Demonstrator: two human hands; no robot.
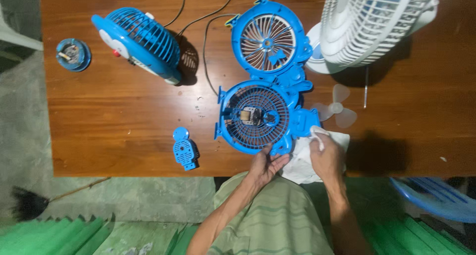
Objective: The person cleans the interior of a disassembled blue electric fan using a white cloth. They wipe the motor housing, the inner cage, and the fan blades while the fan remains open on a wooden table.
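White fan point(377, 24): cut off by the top edge; its stand is hidden behind the grille.
Blue chair point(439, 198): cut by the right edge, partly under the surface point(124, 121).
Surface: its far side runs out of the top edge.
Cords point(210, 17): run off the top edge; their ends are out of sight.
White cloth point(307, 160): partly covered by the right hand point(327, 158); the fingertips are wrapped in it.
Left hand point(265, 165): fingertips hidden under the rim of the open blue fan shell point(258, 118).
Small round blue part point(73, 54): too small to tell what it holds.
Broom point(29, 203): blurred.
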